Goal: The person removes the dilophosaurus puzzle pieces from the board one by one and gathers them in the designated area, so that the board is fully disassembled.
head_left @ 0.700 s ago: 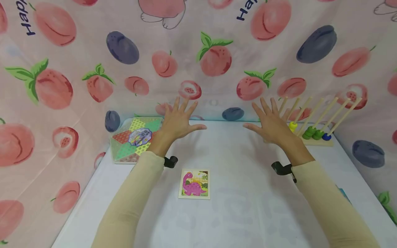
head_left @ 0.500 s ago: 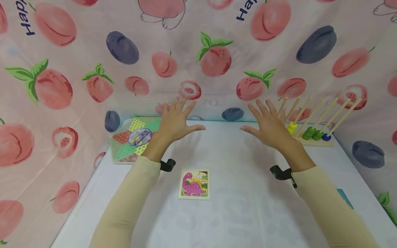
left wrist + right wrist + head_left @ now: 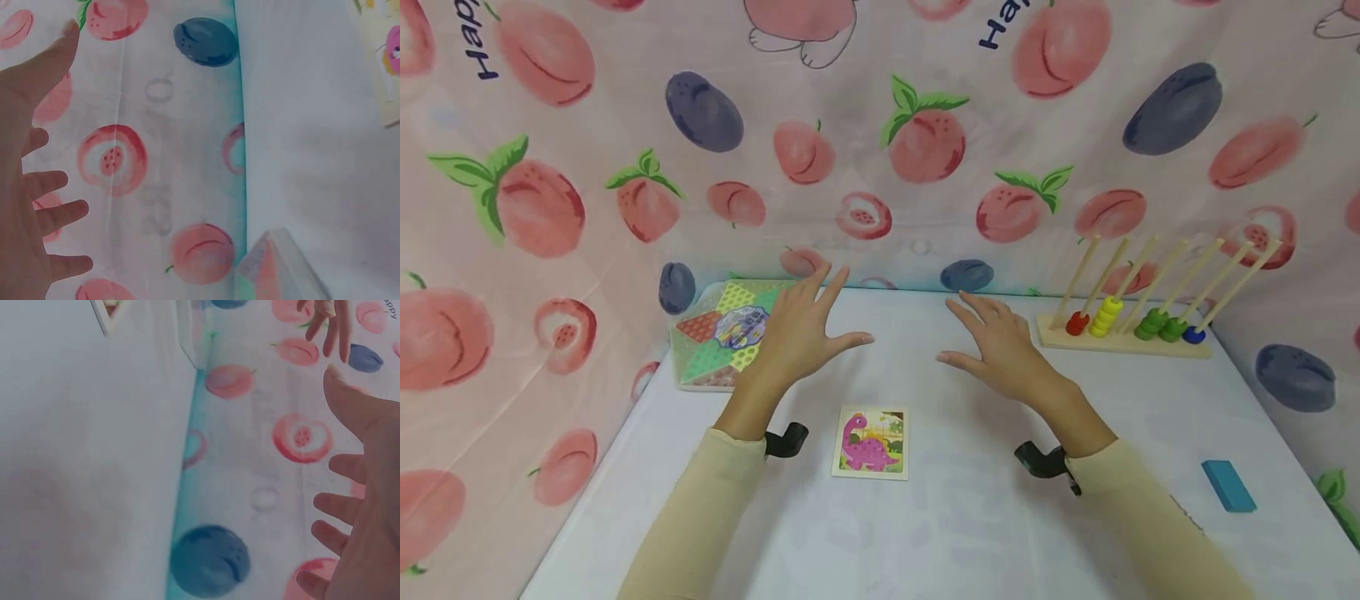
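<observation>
My left hand [image 3: 797,333] is held above the table with fingers spread and thumb out, overlapping the right part of a patterned box [image 3: 703,342] in the head view. Across from it my right hand [image 3: 1000,346] hovers palm down, fingers loosely extended and holding nothing. Between and nearer than both hands lies a small square picture puzzle [image 3: 870,443] of a pink dinosaur in a pale frame. Fingers of the left hand [image 3: 25,162] stand apart in the left wrist view. The right wrist view has the right hand [image 3: 369,487] at its edge, likewise with nothing in it.
At the back right stands a wooden peg rack [image 3: 1123,340] with upright rods and red, yellow, green and blue beads. A blue block [image 3: 1228,486] lies near the right side of the white table [image 3: 955,533]. A fruit-print cloth [image 3: 850,100] hangs behind and beside the table.
Both hands have drawn back toward the person, the right one also moving left. The peg rack's left end and the whole blue block now show.
</observation>
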The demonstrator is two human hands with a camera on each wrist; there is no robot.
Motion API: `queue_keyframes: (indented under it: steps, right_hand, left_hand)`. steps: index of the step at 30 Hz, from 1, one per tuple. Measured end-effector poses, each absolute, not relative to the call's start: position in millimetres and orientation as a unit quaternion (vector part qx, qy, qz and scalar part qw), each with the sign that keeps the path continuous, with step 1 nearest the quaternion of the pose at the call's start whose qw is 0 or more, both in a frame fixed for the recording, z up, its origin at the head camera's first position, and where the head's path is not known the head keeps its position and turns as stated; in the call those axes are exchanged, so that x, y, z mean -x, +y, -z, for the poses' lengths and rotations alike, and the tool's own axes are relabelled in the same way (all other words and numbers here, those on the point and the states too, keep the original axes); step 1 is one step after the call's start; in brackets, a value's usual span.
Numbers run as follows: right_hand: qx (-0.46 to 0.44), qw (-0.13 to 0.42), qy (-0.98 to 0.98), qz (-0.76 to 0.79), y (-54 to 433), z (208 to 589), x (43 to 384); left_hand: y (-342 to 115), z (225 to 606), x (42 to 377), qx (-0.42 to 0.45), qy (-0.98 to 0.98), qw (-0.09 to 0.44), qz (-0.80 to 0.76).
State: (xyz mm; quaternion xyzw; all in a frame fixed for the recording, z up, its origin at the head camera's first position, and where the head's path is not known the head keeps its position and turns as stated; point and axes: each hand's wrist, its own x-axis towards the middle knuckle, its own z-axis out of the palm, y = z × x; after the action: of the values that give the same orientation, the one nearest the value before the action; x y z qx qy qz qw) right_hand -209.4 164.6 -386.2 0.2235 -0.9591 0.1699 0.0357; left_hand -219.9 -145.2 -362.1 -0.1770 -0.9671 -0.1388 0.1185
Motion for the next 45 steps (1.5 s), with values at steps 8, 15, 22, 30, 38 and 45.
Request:
queue_keyframes:
  steps: [8, 15, 22, 30, 38, 45]
  right_hand:
    - [-0.246, 0.004, -0.947, -0.204, 134, 423, 192]
    - [-0.273, -0.018, -0.935, -0.228, 114, 442, 189]
    - [-0.306, -0.048, -0.918, -0.248, 99, 458, 193]
    - [-0.328, -0.104, -0.905, -0.250, 81, 465, 196]
    - [-0.342, -0.140, -0.898, -0.240, 72, 472, 199]
    - [-0.362, -0.141, -0.892, -0.232, 65, 475, 203]
  left_hand:
    - [-154, 395, 192, 0.155, -0.968, 0.106, 0.167]
    - [-159, 423, 169, 0.137, -0.970, 0.061, 0.191]
    - [-164, 448, 142, 0.127, -0.971, 0.023, 0.203]
    - [-165, 471, 112, 0.139, -0.966, -0.024, 0.215]
    - [-167, 481, 97, 0.165, -0.961, -0.043, 0.217]
    - [-166, 481, 96, 0.181, -0.963, -0.032, 0.195]
